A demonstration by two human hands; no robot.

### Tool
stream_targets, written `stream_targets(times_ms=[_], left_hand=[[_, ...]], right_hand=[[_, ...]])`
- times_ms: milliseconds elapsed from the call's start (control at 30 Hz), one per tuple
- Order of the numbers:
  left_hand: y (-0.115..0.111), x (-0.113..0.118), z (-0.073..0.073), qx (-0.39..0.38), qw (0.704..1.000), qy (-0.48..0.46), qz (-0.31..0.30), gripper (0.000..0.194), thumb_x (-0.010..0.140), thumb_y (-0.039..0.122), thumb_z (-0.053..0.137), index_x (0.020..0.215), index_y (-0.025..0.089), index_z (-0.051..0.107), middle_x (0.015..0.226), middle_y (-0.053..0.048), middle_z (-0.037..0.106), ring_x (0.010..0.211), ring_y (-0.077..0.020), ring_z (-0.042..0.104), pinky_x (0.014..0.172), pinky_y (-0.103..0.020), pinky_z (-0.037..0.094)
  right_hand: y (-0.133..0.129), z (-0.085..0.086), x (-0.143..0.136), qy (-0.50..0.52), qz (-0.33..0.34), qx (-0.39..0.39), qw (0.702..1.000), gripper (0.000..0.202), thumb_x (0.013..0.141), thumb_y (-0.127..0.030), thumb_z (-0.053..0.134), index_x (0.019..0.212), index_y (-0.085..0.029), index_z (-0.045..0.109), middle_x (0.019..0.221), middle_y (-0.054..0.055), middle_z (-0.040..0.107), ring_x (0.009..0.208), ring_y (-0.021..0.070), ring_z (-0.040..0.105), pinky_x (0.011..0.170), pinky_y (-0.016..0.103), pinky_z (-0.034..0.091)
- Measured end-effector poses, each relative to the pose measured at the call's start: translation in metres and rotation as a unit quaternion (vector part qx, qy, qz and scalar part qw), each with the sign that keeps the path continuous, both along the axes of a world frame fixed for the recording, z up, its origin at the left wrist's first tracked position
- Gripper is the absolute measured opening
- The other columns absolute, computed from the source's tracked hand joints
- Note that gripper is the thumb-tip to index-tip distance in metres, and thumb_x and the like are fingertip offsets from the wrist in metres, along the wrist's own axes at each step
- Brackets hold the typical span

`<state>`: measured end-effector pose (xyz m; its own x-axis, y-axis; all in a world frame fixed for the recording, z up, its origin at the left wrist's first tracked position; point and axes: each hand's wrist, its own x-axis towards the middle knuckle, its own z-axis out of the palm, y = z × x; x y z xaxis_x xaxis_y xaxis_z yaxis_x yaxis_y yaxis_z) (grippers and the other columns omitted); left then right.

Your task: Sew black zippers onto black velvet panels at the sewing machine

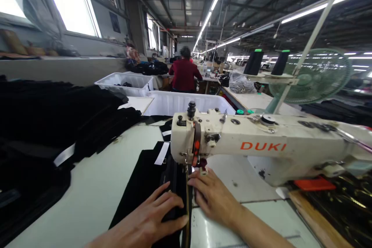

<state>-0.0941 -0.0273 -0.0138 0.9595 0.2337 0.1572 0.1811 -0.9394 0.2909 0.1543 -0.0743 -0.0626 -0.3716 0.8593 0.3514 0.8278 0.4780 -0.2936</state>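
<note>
A black fabric piece (pixel 136 186) lies on the sewing table, its upper end beneath the head of a white sewing machine (pixel 226 135) marked DUKI. Along its right side runs a narrow strip with a gold line (pixel 187 209), which looks like a zipper. My left hand (pixel 151 217) rests on the fabric with its fingers spread, left of the strip. Close to the needle area, my right hand (pixel 215 195) has its fingers bent and pressed together at the fabric's right edge. White labels (pixel 162 153) show on the cloth. The needle tip is hard to make out.
Dark fabric pieces (pixel 52 124) are heaped at the left. Behind the machine stand white plastic bins (pixel 188 100). Black thread cones (pixel 254 63) and a green fan (pixel 316 73) are at the right. A person in a dark red top (pixel 185 74) sits ahead, facing away.
</note>
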Motion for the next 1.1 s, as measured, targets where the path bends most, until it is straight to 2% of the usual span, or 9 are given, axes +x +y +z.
stream_targets(times_ms=[100,167,300,467,633,733,800,967,1100], left_hand=[[0.009,0.001,-0.007,0.012,0.998,-0.067,-0.008,0.056,0.091,0.036,0.067,0.142,0.039,0.045,0.13,-0.003,0.061,0.12,-0.0253,0.059,0.119,-0.049,0.023],[0.015,0.002,-0.009,0.016,0.997,-0.078,-0.01,0.058,0.093,0.03,0.064,0.144,0.042,0.041,0.132,-0.001,0.06,0.121,-0.0234,0.058,0.12,-0.047,0.022],[0.025,0.005,-0.004,0.019,0.999,-0.046,-0.01,0.065,0.084,0.045,0.073,0.143,0.039,0.045,0.128,-0.003,0.062,0.12,-0.0252,0.058,0.12,-0.047,0.021],[0.033,0.005,0.0,0.027,0.999,-0.046,0.003,0.064,0.075,0.042,0.079,0.134,0.032,0.055,0.13,-0.005,0.061,0.121,-0.0286,0.058,0.119,-0.051,0.022],[0.051,0.007,-0.007,0.017,1.0,-0.007,0.008,0.074,0.076,0.061,0.074,0.141,0.034,0.051,0.137,-0.006,0.057,0.127,-0.0312,0.055,0.117,-0.053,0.026],[0.058,0.009,-0.012,0.011,1.0,0.008,0.022,0.08,0.076,0.069,0.069,0.145,0.035,0.047,0.143,-0.008,0.053,0.132,-0.0339,0.049,0.116,-0.056,0.025],[0.058,0.01,-0.011,0.014,1.0,0.007,0.023,0.081,0.076,0.068,0.07,0.145,0.035,0.046,0.142,-0.008,0.054,0.132,-0.0337,0.049,0.116,-0.055,0.026],[0.047,0.011,-0.002,0.027,0.999,-0.045,0.004,0.065,0.081,0.056,0.072,0.139,0.033,0.053,0.13,-0.006,0.064,0.118,-0.0263,0.061,0.118,-0.044,0.028],[0.052,0.01,-0.004,0.029,0.998,-0.062,0.015,0.069,0.081,0.057,0.072,0.142,0.035,0.049,0.135,-0.004,0.061,0.122,-0.0269,0.059,0.117,-0.044,0.03]], right_hand=[[0.002,-0.004,-0.003,0.008,-0.007,-0.012,1.0,0.041,0.09,-0.008,0.049,0.126,-0.025,0.056,0.125,0.005,0.065,0.119,0.0205,0.057,0.116,0.047,0.028],[0.007,-0.005,-0.004,0.001,-0.02,0.003,1.0,0.042,0.091,-0.011,0.049,0.131,-0.024,0.054,0.126,0.007,0.064,0.121,0.0213,0.057,0.116,0.047,0.03],[0.01,-0.004,-0.005,0.003,-0.034,0.03,0.999,0.044,0.09,-0.011,0.049,0.133,-0.023,0.052,0.131,0.008,0.061,0.125,0.0231,0.054,0.114,0.048,0.033],[0.009,-0.003,-0.002,0.01,-0.012,0.043,0.999,0.045,0.088,-0.009,0.048,0.13,-0.024,0.054,0.13,0.007,0.062,0.125,0.024,0.053,0.112,0.049,0.035],[0.007,0.005,0.001,-0.001,0.036,0.01,0.999,0.052,0.08,-0.005,0.05,0.128,-0.027,0.056,0.13,0.003,0.061,0.127,0.0207,0.051,0.116,0.046,0.026],[0.006,0.009,0.001,-0.011,0.063,-0.005,0.998,0.049,0.077,-0.004,0.05,0.12,-0.026,0.058,0.126,0.001,0.064,0.126,0.0189,0.051,0.118,0.042,0.023],[0.005,0.009,0.001,-0.02,0.075,-0.003,0.997,0.046,0.076,-0.005,0.051,0.116,-0.025,0.059,0.122,0.001,0.065,0.124,0.0193,0.052,0.117,0.043,0.023],[0.008,0.007,0.0,-0.026,0.08,-0.003,0.996,0.044,0.074,-0.004,0.051,0.113,-0.025,0.06,0.116,0.0,0.068,0.118,0.0178,0.056,0.114,0.039,0.029],[0.011,0.008,-0.002,-0.017,0.07,0.002,0.997,0.043,0.076,-0.006,0.049,0.113,-0.024,0.061,0.118,0.002,0.067,0.12,0.0186,0.055,0.113,0.038,0.032]])
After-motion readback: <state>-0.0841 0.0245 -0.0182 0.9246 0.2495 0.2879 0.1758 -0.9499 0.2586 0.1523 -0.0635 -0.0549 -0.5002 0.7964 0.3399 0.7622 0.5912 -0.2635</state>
